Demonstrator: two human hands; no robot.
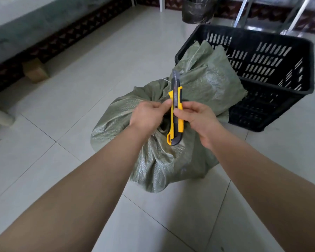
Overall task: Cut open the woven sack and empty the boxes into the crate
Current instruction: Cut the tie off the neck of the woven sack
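A green woven sack (pixel 153 160) stands tied shut on the tiled floor, its gathered top flopping toward a black slotted plastic crate (pixel 273 73) at the right. Above the sack I hold a yellow and black utility knife (pixel 175 113) upright with its blade out at the top. My right hand (pixel 195 117) grips the knife's handle from the right. My left hand (pixel 149 115) pinches the handle from the left with thumb and fingers. The boxes are hidden inside the sack.
A cardboard box (pixel 35 70) sits on the floor at the left under a long bench edge. A dark bin with a plastic liner (pixel 198 10) stands at the back, beside metal frame legs (pixel 244 11).
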